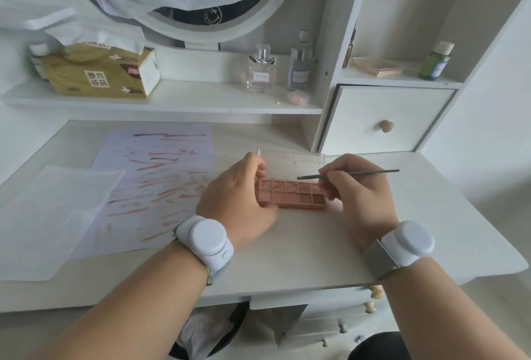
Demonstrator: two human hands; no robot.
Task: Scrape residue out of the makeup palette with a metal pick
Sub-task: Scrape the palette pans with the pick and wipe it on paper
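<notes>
A pink makeup palette point(293, 196) with two rows of small pans lies on the white desk point(316, 244), its clear lid point(296, 163) standing open behind it. My left hand point(235, 201) grips the palette's left end. My right hand point(360, 196) pinches a thin dark metal pick point(365, 173) near its middle. The pick lies nearly level above the palette's back row, its left tip over the pans and its other end pointing right. The palette's right end is hidden behind my right fingers.
A sheet of paper point(161, 187) streaked with makeup smears lies left of the palette, beside a white sheet point(46, 216). The shelf behind holds a tissue pack point(100, 72), a perfume bottle point(261, 71) and a taller bottle point(300, 63). A drawer unit point(385, 118) stands at back right.
</notes>
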